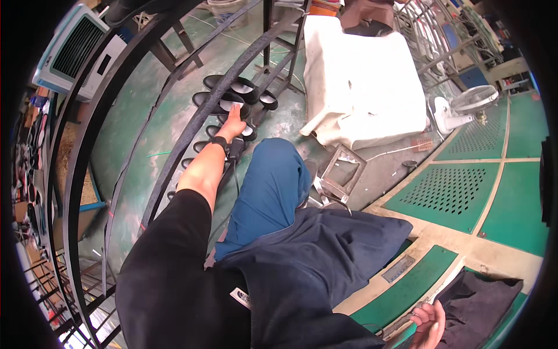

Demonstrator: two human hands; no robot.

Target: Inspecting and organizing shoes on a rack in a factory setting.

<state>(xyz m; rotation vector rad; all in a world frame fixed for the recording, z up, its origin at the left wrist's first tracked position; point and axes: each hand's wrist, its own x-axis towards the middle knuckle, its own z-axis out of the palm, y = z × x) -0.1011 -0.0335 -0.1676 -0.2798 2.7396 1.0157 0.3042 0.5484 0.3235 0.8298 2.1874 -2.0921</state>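
Left hand (233, 124) is stretched far out, fingers laid flat on a black shoe sole with a pale insole (224, 103), which sits on the dark metal rack (174, 145) among a row of similar soles; the palm hides how tightly it grips. Right hand (429, 323) is near, low on the right, fingers curled around the edge of a thin flat pale board (447, 282) on the green machine top (407, 288).

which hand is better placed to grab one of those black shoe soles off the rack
Left. The left hand is already stretched out onto a black sole on the rack. The right hand is far back at the lower right, resting on the green machine edge, well away from the soles.
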